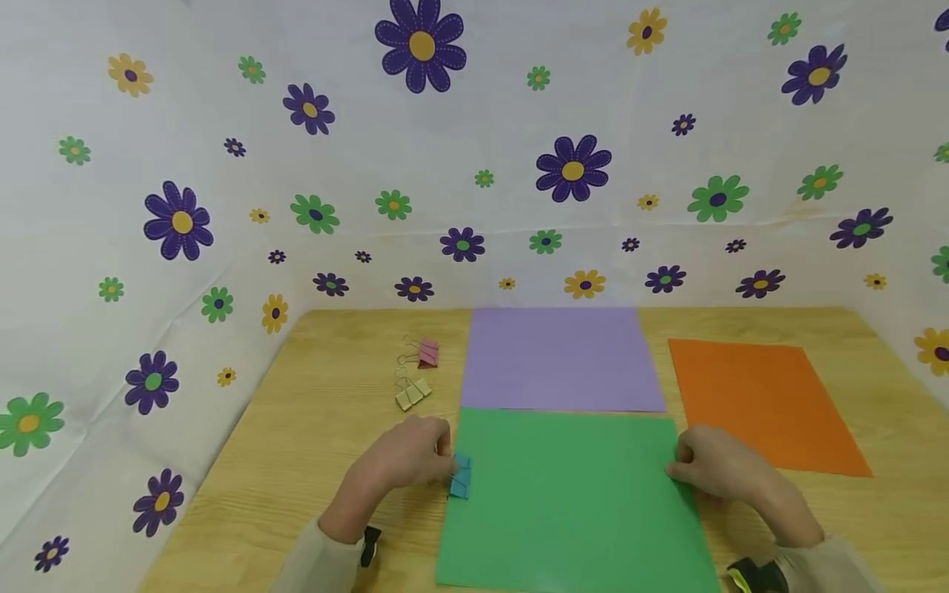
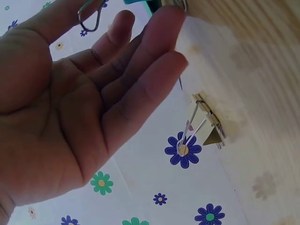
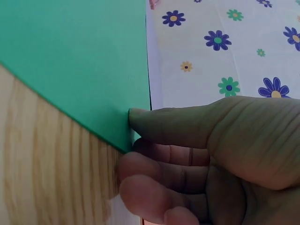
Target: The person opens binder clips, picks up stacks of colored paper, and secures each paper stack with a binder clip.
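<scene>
A green sheet of paper (image 1: 567,502) lies at the front of the table. On its left edge sits a blue binder clip (image 1: 460,478), whose wire handles my left hand (image 1: 411,453) pinches between thumb and fingers. One wire handle (image 2: 90,21) shows by the thumb in the left wrist view; most of the clip is cut off there. My right hand (image 1: 717,465) pinches the sheet's right edge near its far corner, thumb on top. Beyond the left hand lie a yellow binder clip (image 1: 413,394) and a pink binder clip (image 1: 428,353).
Behind the green sheet lies a purple sheet (image 1: 559,358), its near edge close to the green one. To the right is an orange sheet (image 1: 764,403), partly beyond the right hand. A white flowered cloth (image 1: 474,115) walls in the wooden table (image 1: 311,412) at the back and sides.
</scene>
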Motion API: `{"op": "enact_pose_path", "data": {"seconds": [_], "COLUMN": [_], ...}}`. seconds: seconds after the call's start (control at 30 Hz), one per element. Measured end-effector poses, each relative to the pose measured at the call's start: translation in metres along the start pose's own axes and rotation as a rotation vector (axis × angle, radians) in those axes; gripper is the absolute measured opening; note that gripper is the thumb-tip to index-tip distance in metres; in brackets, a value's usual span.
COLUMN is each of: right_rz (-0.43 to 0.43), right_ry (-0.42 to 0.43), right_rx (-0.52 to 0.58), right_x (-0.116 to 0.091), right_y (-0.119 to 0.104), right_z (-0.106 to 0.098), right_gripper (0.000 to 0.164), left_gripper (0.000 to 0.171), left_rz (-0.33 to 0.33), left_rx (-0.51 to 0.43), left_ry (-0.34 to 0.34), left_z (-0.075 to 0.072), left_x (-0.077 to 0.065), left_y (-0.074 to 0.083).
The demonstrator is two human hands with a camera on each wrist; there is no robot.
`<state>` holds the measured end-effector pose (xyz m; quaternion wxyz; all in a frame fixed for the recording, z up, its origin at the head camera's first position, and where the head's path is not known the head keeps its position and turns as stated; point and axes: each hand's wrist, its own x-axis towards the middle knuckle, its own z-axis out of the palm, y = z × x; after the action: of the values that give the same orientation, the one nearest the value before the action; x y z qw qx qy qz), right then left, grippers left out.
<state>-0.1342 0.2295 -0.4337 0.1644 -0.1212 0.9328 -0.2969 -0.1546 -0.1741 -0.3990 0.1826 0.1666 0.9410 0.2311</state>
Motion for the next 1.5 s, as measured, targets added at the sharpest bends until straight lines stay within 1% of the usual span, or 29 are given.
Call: {"op": "enact_pose_path", "data": {"seconds": [0.07,0.17,0.2,0.27,0.43,0.53,0.6,0.77,0.87,0.97,1.13,1.27,1.4,1.5], "right_rz": [-0.006,0.007,0.017,0.034,0.028,0.019,0.031,0.061,0.049,0.044,0.048,0.032,0.035,0.042], "right_ry": [0.026,0.055,0.062,0.064,0.057,0.047,0.039,0.038,0.047,0.051,0.041,0.040,0.029,0.005], "right_rx": [-0.032,-0.084,-0.093,-0.087,-0.062,-0.052,-0.048,-0.057,-0.075,-0.087,-0.066,-0.060,-0.046,-0.013], "right_x": [-0.003,-0.010,-0.011,-0.009,0.000,0.003,0.003,0.002,0.002,0.002,0.002,0.002,0.002,0.002], "right_y": [0.003,0.007,0.008,0.008,0.001,0.000,0.000,-0.001,-0.003,-0.004,-0.005,-0.005,-0.005,-0.004], "right_z": [-0.001,0.000,0.000,0.001,0.000,-0.002,-0.003,-0.004,-0.003,-0.002,-0.003,-0.003,-0.002,-0.002], "right_gripper": [0.032,0.032,0.031,0.030,0.027,0.026,0.029,0.030,0.029,0.031,0.029,0.027,0.027,0.025], "left_gripper": [0.015,0.015,0.015,0.015,0.016,0.016,0.016,0.016,0.016,0.016,0.018,0.019,0.018,0.018], "left_rz": [0.016,0.047,0.061,0.066,0.044,0.043,0.056,0.070,0.053,0.041,0.060,0.076,0.078,0.074], "left_rx": [0.004,0.012,0.016,0.009,-0.030,-0.043,-0.053,-0.040,-0.025,-0.037,-0.050,-0.057,-0.059,-0.057], "left_ry": [-0.013,-0.037,-0.039,-0.040,-0.046,-0.041,-0.044,-0.050,-0.046,-0.056,-0.066,-0.071,-0.076,-0.076], "left_z": [-0.001,-0.003,-0.004,-0.006,-0.012,-0.013,-0.012,-0.013,-0.015,-0.015,-0.016,-0.017,-0.018,-0.019], "left_x": [0.005,0.011,0.013,0.013,0.008,0.005,0.004,0.003,0.001,-0.001,-0.004,-0.006,-0.006,-0.005], "left_y": [0.002,0.003,0.003,0.000,-0.007,-0.006,-0.006,-0.006,-0.007,-0.008,-0.011,-0.014,-0.014,-0.013]}}
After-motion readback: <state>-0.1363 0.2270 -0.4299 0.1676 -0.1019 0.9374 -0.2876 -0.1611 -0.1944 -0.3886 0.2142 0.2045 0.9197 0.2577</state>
